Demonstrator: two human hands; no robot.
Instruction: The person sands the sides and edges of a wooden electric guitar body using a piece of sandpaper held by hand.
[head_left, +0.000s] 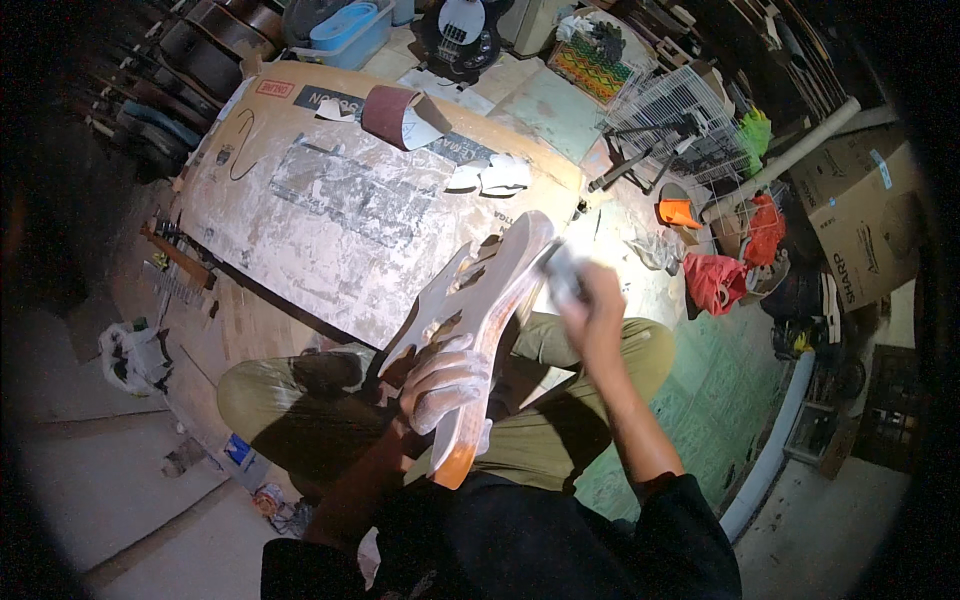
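Note:
A solid guitar body (505,270) with cut-out cavities stands tilted on its edge over my lap, pale with dust on its face and with bare orange-brown wood at its near end. My left hand (442,385) is closed around it, fingers hooked into one of the openings and whitened by dust. At the far right edge of the body, my right hand (597,305) grips a grey block (563,275). Motion blurs that hand and the block, so the block's exact kind is hard to make out. The block is at or very close to the edge.
A dusty cardboard sheet (330,260) lies ahead, carrying a curled piece of dark red sandpaper (385,112) and white paper scraps (506,175). Several guitars (190,50) stand at the far left. A wire cage (690,110), red cloth (715,283) and cardboard box (865,220) are to the right.

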